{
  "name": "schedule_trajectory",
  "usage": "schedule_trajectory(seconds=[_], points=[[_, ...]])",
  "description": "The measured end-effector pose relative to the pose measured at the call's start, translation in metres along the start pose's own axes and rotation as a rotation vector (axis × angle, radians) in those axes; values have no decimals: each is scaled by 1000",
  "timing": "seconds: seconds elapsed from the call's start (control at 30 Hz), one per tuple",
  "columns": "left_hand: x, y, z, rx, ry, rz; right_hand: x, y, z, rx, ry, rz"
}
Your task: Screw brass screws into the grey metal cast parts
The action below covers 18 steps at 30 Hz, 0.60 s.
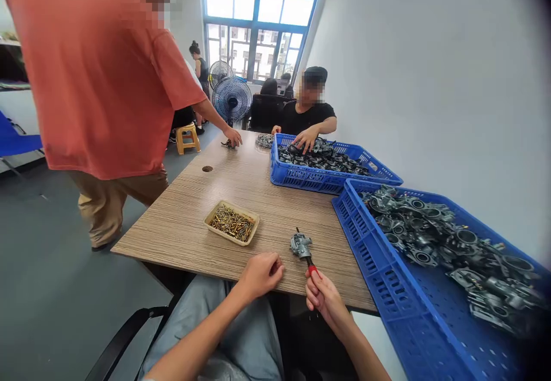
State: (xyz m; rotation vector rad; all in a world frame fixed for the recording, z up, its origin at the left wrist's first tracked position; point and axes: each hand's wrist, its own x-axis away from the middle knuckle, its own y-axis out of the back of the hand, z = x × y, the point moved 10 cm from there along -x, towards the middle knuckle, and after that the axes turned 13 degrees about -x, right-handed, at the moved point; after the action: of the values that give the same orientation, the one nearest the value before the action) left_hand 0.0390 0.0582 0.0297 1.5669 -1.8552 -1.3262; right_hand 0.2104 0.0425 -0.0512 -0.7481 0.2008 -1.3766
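Note:
A grey metal carburetor (300, 245) lies on the table near its front edge, a thin black piece sticking up from it. My right hand (323, 296) is closed around a red-and-black handle (311, 266), whose far end meets the carburetor's near side; its tip is hidden. My left hand (262, 275) rests at the table edge, left of the carburetor, with its fingers curled in. What it holds, if anything, is hidden. Beyond it stands a cream tray (207, 222) filled with small brass-coloured parts (232, 224).
At right, a blue crate (365, 255) holds many carburetors (424, 226). Behind it, another blue crate (301, 183) has a seated co-worker's hand (307, 138) in it. A standing person in a red shirt (103, 77) reaches over the table (172, 226) from the left.

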Motion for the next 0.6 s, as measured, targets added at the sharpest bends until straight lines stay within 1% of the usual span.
schedule_trajectory(seconds=[0.1, 0.2, 0.27, 0.33, 0.4, 0.47, 0.5, 0.57, 0.6], points=[[1, 2, -4, 9, -14, 1, 2, -4, 1, -4, 2, 19], [0, 14, -10, 24, -81, 26, 3, -9, 4, -11, 11, 44], [-4, 33, -11, -19, -134, 32, 4, -10, 5, -13, 15, 54], [-11, 59, -3, -75, -164, 20, 4, -12, 6, -11, 18, 59], [-23, 85, 17, -141, -150, 2, 4, -13, 6, -7, 21, 66], [-36, 107, 46, -239, -104, 3, 4, -15, 7, -4, 25, 74], [-42, 114, 62, -298, -74, 21, 4, -15, 7, -3, 27, 77], [-52, 121, 97, -418, 10, 87, 4, -15, 8, -5, 35, 79], [-55, 123, 110, -439, 31, 103, 4, -15, 8, -8, 37, 80]])
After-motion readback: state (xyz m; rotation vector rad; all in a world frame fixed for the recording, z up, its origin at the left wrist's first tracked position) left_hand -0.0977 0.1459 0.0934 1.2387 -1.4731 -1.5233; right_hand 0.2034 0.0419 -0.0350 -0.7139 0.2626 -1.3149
